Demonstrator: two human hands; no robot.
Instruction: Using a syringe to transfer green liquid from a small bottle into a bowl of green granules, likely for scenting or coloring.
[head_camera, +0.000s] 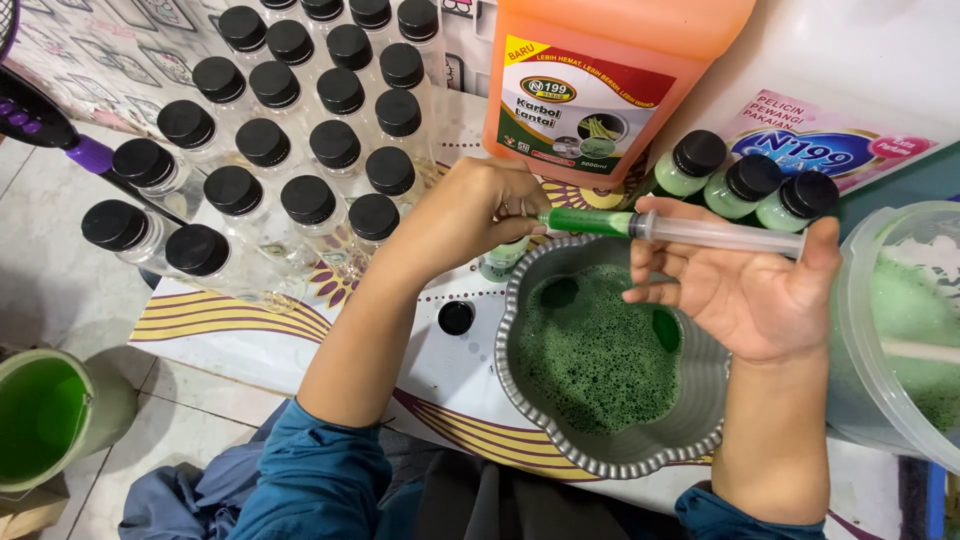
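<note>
From the head camera we look down on our two hands above a grey scalloped bowl full of foamy green liquid, set on a patterned surface. Our right hand lies palm up, its fingers curled loosely around the barrel of a clear syringe, which lies level across the palm with green liquid in its front part. Our left hand is closed around a small bottle, of which only the lower part shows below the fingers; the syringe tip meets this hand at the bottle's top. A loose black cap lies on the surface just left of the bowl.

Behind the left hand stand rows of clear empty bottles with black caps. Three filled green bottles stand beyond the syringe, beside a big orange jug. A clear plastic tub with green foam sits at the right, and a green bucket rests on the floor at the left.
</note>
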